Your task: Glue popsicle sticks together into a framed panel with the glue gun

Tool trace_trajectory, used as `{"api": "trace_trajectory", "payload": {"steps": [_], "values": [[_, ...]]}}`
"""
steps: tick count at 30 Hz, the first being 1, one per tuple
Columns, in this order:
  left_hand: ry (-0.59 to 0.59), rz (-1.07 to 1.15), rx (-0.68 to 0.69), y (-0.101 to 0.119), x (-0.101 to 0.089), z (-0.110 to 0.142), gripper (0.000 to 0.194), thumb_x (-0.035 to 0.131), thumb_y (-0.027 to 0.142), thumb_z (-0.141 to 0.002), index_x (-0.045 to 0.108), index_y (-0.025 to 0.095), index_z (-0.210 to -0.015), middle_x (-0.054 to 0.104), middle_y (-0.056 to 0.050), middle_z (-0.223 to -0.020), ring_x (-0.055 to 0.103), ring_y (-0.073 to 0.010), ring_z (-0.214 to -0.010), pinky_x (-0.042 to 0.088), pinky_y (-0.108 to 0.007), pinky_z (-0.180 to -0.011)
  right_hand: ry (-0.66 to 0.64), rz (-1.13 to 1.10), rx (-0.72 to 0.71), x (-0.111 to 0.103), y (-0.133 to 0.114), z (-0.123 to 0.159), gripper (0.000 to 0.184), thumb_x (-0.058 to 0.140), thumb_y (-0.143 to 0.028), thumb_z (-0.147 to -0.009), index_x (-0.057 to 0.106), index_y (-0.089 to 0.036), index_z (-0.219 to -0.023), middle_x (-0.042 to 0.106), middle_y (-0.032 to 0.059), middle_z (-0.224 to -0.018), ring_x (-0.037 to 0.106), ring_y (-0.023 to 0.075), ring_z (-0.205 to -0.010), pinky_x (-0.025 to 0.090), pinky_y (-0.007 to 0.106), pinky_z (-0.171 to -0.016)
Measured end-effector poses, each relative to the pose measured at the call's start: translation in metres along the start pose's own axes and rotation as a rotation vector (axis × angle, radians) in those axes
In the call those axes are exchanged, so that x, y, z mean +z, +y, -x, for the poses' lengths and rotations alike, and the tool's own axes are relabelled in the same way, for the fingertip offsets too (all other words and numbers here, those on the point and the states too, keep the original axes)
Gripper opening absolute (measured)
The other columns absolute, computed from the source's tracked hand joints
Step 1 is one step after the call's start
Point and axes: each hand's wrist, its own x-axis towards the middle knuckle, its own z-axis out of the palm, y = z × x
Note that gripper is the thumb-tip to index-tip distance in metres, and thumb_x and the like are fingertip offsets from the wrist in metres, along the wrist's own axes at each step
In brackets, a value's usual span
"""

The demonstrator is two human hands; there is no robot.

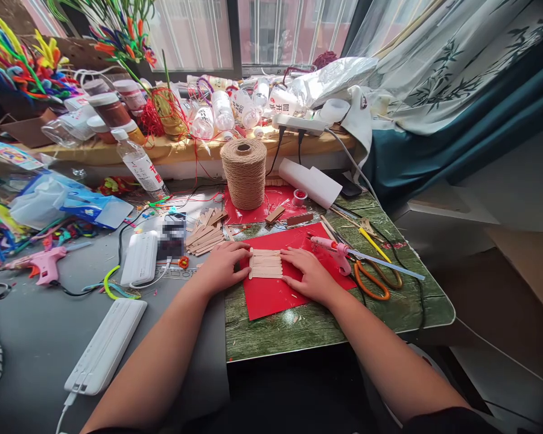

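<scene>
A small panel of craft sticks (pixel 266 264), laid side by side with one stick across their left ends, lies on a red sheet (pixel 262 304). My left hand (pixel 222 266) grips its left edge between thumb and fingers. At the right edge, my right hand (pixel 308 274) holds the stick ends in the same way. Beyond my left hand is a pile of loose craft sticks (pixel 206 232). A pink glue gun (pixel 332 246) with a long glue stick rests just past my right hand, beside orange-handled scissors (pixel 371 283).
A big twine spool (pixel 243 175) stands behind the sheet. On the left lie white power banks (pixel 106 346), another pink glue gun (pixel 43 264) and a plastic bottle (pixel 140 166). A yellow pencil-like stick (pixel 374 244) and black cables are at right. Jars and bottles crowd the windowsill.
</scene>
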Motion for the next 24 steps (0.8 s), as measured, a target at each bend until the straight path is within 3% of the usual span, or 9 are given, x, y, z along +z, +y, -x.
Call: {"api": "trace_trajectory", "payload": {"steps": [7,14,24], "values": [[-0.027,0.034,0.028,0.001,-0.004,-0.001,0.02,0.064,0.04,-0.093,0.074,0.03,-0.107,0.067,-0.004,-0.131,0.058,-0.0287,-0.121,0.043,-0.05,-0.108,0.005,-0.004,0.007,0.001,0.001,0.0,0.059,0.073,-0.032,-0.09,0.058,-0.03,-0.147,0.06,0.0084,-0.15,0.05,0.0327,-0.144,0.035,0.061,-0.122],[-0.03,-0.107,-0.019,0.011,-0.004,-0.001,0.016,0.062,0.041,-0.094,0.073,0.031,-0.099,0.065,-0.004,-0.134,0.053,-0.033,-0.126,0.04,-0.056,-0.105,0.009,0.002,0.003,0.001,0.001,0.0,0.058,0.073,-0.031,-0.09,0.059,-0.03,-0.147,0.06,0.0077,-0.151,0.049,0.0321,-0.145,0.035,0.059,-0.122],[-0.028,-0.14,-0.038,0.019,-0.003,0.0,0.013,0.06,0.037,-0.095,0.069,0.028,-0.096,0.068,-0.004,-0.131,0.056,-0.0333,-0.122,0.041,-0.056,-0.101,0.004,0.008,0.003,0.0,0.0,0.0,0.057,0.073,-0.032,-0.09,0.059,-0.028,-0.146,0.059,0.0079,-0.151,0.049,0.0319,-0.145,0.034,0.059,-0.123]]}}
